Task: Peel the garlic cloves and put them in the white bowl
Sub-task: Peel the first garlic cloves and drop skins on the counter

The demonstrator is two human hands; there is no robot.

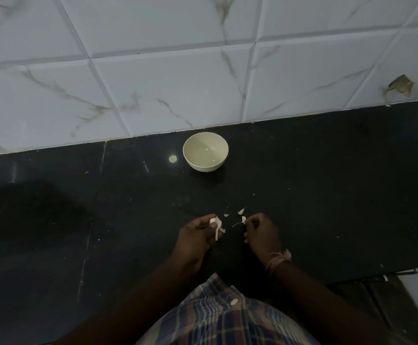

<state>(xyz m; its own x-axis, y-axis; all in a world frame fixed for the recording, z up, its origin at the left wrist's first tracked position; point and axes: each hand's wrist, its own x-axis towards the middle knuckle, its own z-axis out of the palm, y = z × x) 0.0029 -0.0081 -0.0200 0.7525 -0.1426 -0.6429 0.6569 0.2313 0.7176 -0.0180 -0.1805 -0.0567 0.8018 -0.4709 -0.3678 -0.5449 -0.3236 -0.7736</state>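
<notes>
While your left hand curls its fingers around the garlic clove, a strip of loosened skin hangs from the clove beside your thumb. Your right hand sits just to the right, apart from the left, with its fingers curled and a small piece of peel pinched at the fingertips. A few loose peel scraps lie on the black countertop just beyond both hands. The white bowl stands upright further back on the countertop, near the tiled wall, well apart from your hands; no clove shows inside it. A thread band wraps your right wrist. Your checked shirt fills the bottom edge of the view.
</notes>
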